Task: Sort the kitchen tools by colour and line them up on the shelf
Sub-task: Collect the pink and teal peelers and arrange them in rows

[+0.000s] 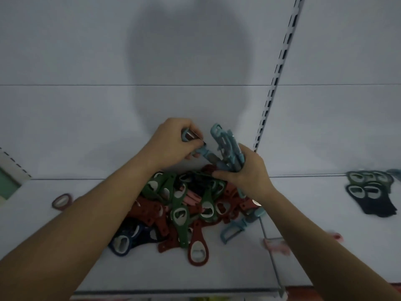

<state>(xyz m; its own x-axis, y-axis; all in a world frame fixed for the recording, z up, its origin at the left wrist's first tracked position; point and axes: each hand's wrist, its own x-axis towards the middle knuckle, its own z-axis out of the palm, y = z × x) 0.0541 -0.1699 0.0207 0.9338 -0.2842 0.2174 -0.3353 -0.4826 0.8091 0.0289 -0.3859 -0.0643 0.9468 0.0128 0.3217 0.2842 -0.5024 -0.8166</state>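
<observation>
Nearest on the white shelf (130, 268) lies the unsorted pile of bottle openers (180, 213), red, green, dark blue and pink all tangled, with a light blue peeler (236, 227) just beside its right edge. Above the pile's far side, the right hand (245, 172) grips a bunch of light blue tools (225, 144), while the left hand (171, 144) pinches one more light blue tool (201, 151) close to the bunch. The step looks like gathering the light blues; next, that piece needs tucking into the bunch, and the loose peeler needs collecting. No bin or tray shows. Further right, a dark set of openers (368, 187) lies grouped by the back panel (86, 116).
</observation>
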